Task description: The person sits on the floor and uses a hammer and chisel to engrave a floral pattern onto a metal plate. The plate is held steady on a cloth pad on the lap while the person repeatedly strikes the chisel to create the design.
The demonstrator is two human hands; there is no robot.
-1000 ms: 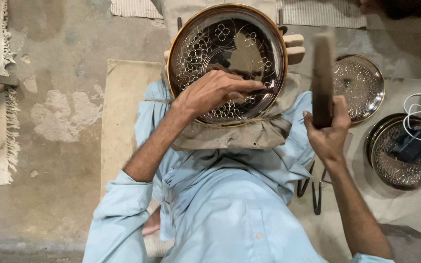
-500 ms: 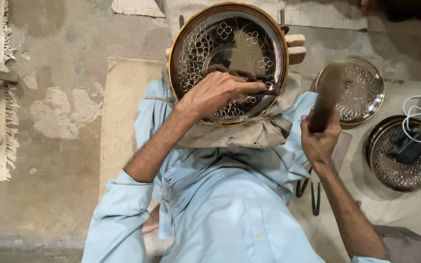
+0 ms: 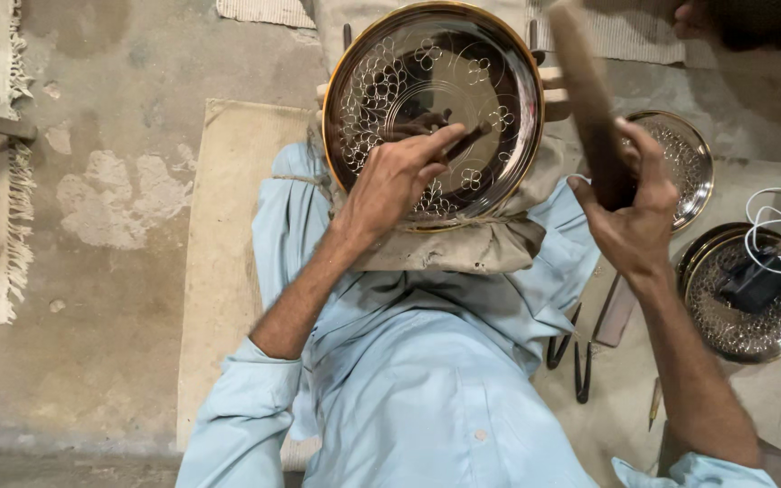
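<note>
A round shiny metal plate (image 3: 463, 54) with engraved flower and ring patterns rests tilted on a cloth pad (image 3: 463, 248) over my lap. My left hand (image 3: 395, 181) lies on the plate's lower part and pinches a thin dark chisel (image 3: 470, 140) against the surface. My right hand (image 3: 630, 208) is raised to the right of the plate and grips a long dark wooden mallet (image 3: 585, 90), blurred, its top near the plate's upper right rim.
Two patterned metal plates (image 3: 684, 163) (image 3: 743, 330) lie on the floor at right, the nearer one bearing a black charger with a white cable (image 3: 775, 239). Dark tongs (image 3: 576, 352) and a flat bar lie by my right leg. A tan mat (image 3: 223, 226) lies at left.
My right hand swung the mallet from upright at right toward the plate, now raised and angled over its right rim. My left hand stayed on the plate with the chisel.
</note>
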